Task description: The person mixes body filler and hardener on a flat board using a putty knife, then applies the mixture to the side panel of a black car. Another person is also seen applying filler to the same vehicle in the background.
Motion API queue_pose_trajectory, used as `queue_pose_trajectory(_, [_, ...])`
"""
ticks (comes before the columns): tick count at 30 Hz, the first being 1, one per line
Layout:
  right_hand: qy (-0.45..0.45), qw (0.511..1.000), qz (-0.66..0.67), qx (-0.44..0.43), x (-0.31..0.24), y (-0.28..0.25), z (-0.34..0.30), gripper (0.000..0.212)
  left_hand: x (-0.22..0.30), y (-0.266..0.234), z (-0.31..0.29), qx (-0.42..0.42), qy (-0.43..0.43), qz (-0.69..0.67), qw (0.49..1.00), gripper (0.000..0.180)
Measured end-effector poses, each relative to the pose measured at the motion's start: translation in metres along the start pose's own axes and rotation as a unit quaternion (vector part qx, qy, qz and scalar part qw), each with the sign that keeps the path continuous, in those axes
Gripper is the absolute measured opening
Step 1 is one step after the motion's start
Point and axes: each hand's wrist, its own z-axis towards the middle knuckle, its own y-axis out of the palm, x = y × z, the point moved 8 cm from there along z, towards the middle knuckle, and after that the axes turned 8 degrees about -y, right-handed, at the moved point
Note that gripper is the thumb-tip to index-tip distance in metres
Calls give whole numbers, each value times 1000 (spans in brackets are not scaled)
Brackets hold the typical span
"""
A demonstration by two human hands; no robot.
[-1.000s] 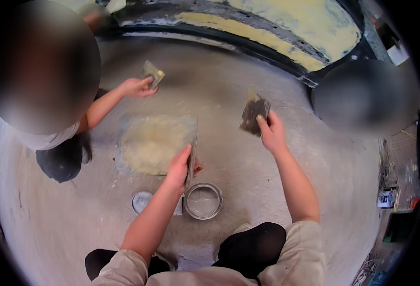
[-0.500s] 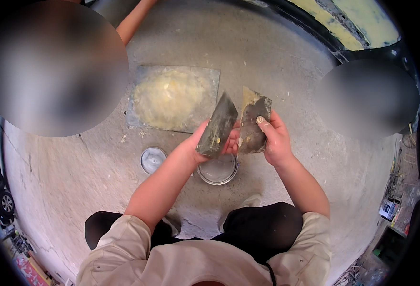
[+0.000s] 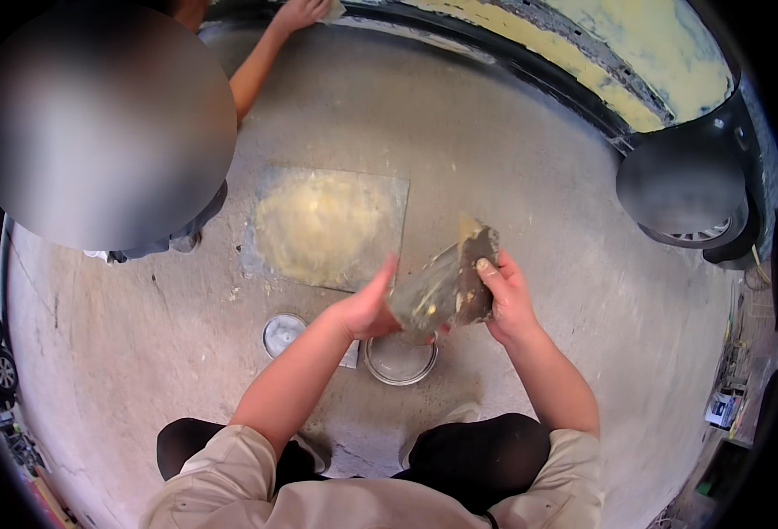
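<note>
Two dark, flat putty spreaders with pale yellow residue overlap in front of me. The left spreader [image 3: 426, 295] is smeared by motion and lies across my left hand [image 3: 365, 310], its thumb stretched up and most fingers hidden behind the plate. Upright beside it, its face touching or just behind the other's edge, is the right spreader [image 3: 475, 280]. My right hand [image 3: 511, 304] grips that one at its outer edge, thumb flat on the face. Below the hands stands a round tin [image 3: 400, 363], partly covered by them.
Beyond my hands lies a mixing board [image 3: 396, 216] smeared with yellow filler. A small round tin [image 3: 283, 335] stands left of the larger one. Another person's arm [image 3: 255, 75] reaches to a car body [image 3: 574, 66] patched with yellow filler. A wheel [image 3: 702, 231] is at right.
Both spreaders have come together and now overlap; the left one has tilted over toward the right one. My view has shifted, showing more of the car and the other person's hand.
</note>
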Motion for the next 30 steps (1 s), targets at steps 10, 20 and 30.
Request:
queue_pose_trajectory(10, [-20, 998, 20, 60, 11, 16, -8, 26, 38, 34, -2, 28, 267, 71, 961, 130])
queue_pose_trajectory(20, [-113, 981, -150, 40, -5, 24, -9, 26, 42, 25, -12, 24, 293, -14, 956, 112])
queue_pose_trajectory(30, [-175, 934, -303, 68, -28, 23, -16, 29, 45, 22, -15, 25, 249, -2, 968, 111])
